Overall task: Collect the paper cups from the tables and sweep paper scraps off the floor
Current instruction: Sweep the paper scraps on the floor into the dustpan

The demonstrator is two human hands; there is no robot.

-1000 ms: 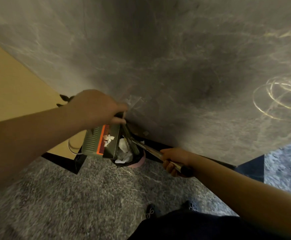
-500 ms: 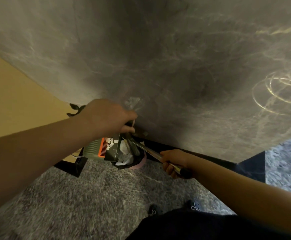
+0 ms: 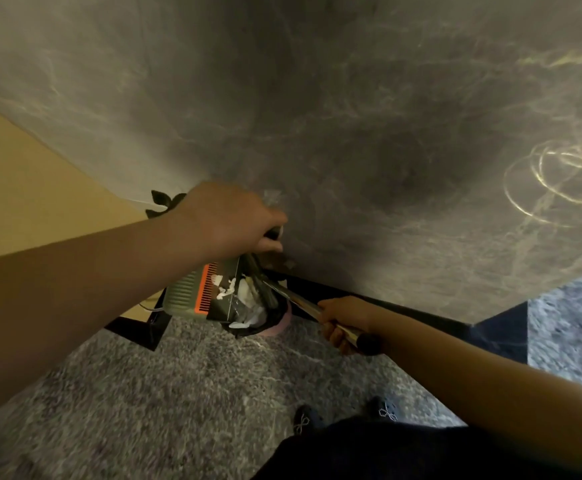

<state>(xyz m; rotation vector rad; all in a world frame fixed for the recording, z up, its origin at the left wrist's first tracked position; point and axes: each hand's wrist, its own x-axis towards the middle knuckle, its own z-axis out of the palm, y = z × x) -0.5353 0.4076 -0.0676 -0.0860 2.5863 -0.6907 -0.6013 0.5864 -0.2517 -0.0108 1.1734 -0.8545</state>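
Our right hand curled round the broom handle, low and near, while our left hand gripped the dustpan from above, tipping white paper scraps just below that grip into the bin against the grey wall.

Grey marble wall blocks the far side right behind the bin, tilted dustpan covers its left rim, metal broom handle crosses from right, open grey floor near.
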